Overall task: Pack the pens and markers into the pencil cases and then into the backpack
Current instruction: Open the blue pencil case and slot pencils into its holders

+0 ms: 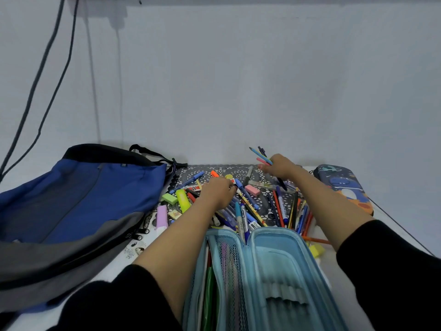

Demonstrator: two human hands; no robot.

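A light blue pencil case [281, 278] lies open in front of me, with a few pens behind its mesh pocket on the left half. Beyond it a heap of pens and markers [262, 206] covers a black patterned mat [214, 170]. My left hand [218, 192] rests knuckles-up on the heap, fingers curled down among the pens; what it holds is hidden. My right hand [281, 167] grips a bundle of pens [261, 155] raised above the mat's far side. A blue and grey backpack [78, 201] lies at the left.
A second pencil case [343, 185], dark blue with a dinosaur print, lies shut at the far right. Erasers and highlighters, among them a yellow highlighter [183, 199], sit left of the heap. The white wall stands close behind the table, with cables [43, 91] hanging at the left.
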